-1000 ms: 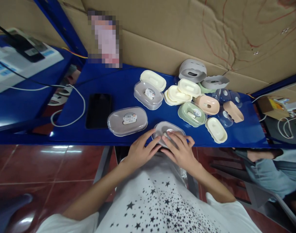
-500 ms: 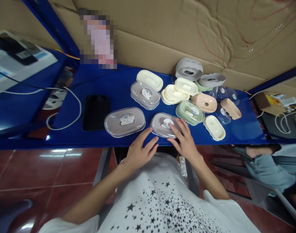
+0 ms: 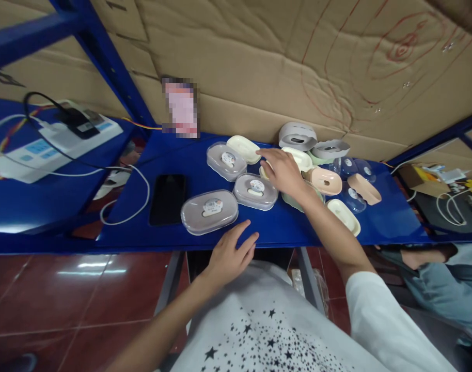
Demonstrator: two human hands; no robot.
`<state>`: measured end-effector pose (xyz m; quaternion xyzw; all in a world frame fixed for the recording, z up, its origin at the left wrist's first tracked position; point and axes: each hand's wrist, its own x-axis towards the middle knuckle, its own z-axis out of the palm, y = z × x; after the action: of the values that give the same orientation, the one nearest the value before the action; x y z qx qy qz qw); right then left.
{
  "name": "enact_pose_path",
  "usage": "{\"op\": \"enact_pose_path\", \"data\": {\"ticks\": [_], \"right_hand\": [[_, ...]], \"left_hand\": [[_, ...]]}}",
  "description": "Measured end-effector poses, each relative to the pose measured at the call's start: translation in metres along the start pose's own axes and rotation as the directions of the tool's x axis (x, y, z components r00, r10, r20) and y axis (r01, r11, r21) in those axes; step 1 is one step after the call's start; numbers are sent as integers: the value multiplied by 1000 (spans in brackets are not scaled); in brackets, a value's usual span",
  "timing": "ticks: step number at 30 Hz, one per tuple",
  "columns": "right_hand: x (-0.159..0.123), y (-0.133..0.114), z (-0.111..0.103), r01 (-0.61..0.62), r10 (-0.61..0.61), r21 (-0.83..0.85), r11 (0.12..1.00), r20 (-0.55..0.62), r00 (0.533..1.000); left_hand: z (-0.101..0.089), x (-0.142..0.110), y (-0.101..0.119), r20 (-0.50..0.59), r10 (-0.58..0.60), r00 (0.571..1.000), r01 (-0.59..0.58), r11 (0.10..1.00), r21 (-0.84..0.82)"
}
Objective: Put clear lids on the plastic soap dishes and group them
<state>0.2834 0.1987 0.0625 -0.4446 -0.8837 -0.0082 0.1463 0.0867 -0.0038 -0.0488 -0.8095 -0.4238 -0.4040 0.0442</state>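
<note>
My left hand [image 3: 232, 253] rests at the table's front edge, fingers spread, holding nothing. Just beyond it lies a lidded grey soap box [image 3: 209, 211] with a round-cornered label. A second lidded grey soap box [image 3: 255, 191] sits to its right, and a third [image 3: 226, 160] stands behind. My right hand [image 3: 284, 170] is stretched over the middle of the group with its fingers apart. Its fingertips are close to a cream soap dish [image 3: 244, 148]; whether they touch it I cannot tell. Under that hand, another cream dish [image 3: 298, 157] and a green soap box [image 3: 294, 201] are partly hidden.
On the right are a peach dish [image 3: 326, 181], a peach piece [image 3: 364, 188], a cream dish [image 3: 343, 216], clear lids [image 3: 354, 199] and grey parts [image 3: 297, 136]. A black phone [image 3: 168, 199] and white cable [image 3: 147, 194] lie left. A seated person's leg [image 3: 433, 284] shows at right.
My right hand has left the small grey soap box and reached up over the cream dishes. That box now sits farther back and more left. The view has shifted too.
</note>
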Motion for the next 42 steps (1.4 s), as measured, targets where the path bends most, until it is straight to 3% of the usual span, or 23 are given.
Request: {"op": "enact_pose_path", "data": {"ticks": [3, 5, 7, 9, 12, 14, 16, 18, 20, 23, 26, 29, 31, 34, 36, 39, 42], "right_hand": [[66, 20, 16, 28, -17, -52, 998, 204, 979], [93, 26, 26, 35, -19, -56, 998, 264, 964], [101, 28, 27, 22, -7, -54, 998, 258, 966], [89, 30, 15, 4, 2, -33, 999, 180, 984], [31, 25, -23, 2, -1, 30, 1000, -11, 1000], [-27, 14, -51, 27, -19, 73, 997, -108, 994], [-91, -4, -67, 73, -58, 119, 990, -121, 991], [-147, -24, -66, 102, -94, 227, 969, -45, 995], [-187, -43, -52, 69, -73, 219, 973, 10, 997], [-209, -58, -28, 80, -92, 202, 976, 52, 994], [-197, -44, -21, 134, -157, 268, 954, 64, 986], [-157, 6, -31, 130, -125, 224, 966, -34, 992], [-116, 52, -38, 2, 1, 17, 1000, -152, 988], [-51, 115, -39, -172, 151, -78, 982, -229, 962], [-17, 143, -37, -251, 218, -115, 961, -245, 945], [12, 162, -36, -306, 266, -150, 940, -238, 934], [14, 164, -44, -331, 280, -157, 930, -277, 919]], "left_hand": [[-1, 0, 0, 33, 16, 999, -16, 1000, 7], [-2, 0, 0, 57, 24, 998, -24, 1000, 6], [-2, 0, -1, 68, 27, 997, -27, 1000, 3], [-2, 0, -2, 62, 29, 998, -29, 1000, -5], [-2, -3, -4, 29, 20, 999, -18, 999, -43], [-4, -7, -5, 2, -17, 1000, 17, 994, -112], [-6, -12, -5, -41, -64, 997, 54, 977, -208], [-8, -15, -6, -101, -91, 991, 59, 958, -281], [-9, -13, -5, -119, -79, 990, 43, 960, -276], [-8, -5, -3, 2, -2, 1000, 2, 987, -159], [-6, 4, -1, 139, 66, 988, -56, 996, -71], [-4, 7, 0, 160, 74, 984, -68, 997, -41], [-3, 7, 0, 142, 69, 987, -66, 997, -28], [-3, 6, -1, 134, 68, 989, -65, 998, -23], [-4, 6, -1, 146, 66, 987, -63, 998, -29], [-6, 7, -2, 157, 68, 985, -63, 997, -36], [-6, 8, -2, 163, 63, 985, -59, 998, -27]]}}
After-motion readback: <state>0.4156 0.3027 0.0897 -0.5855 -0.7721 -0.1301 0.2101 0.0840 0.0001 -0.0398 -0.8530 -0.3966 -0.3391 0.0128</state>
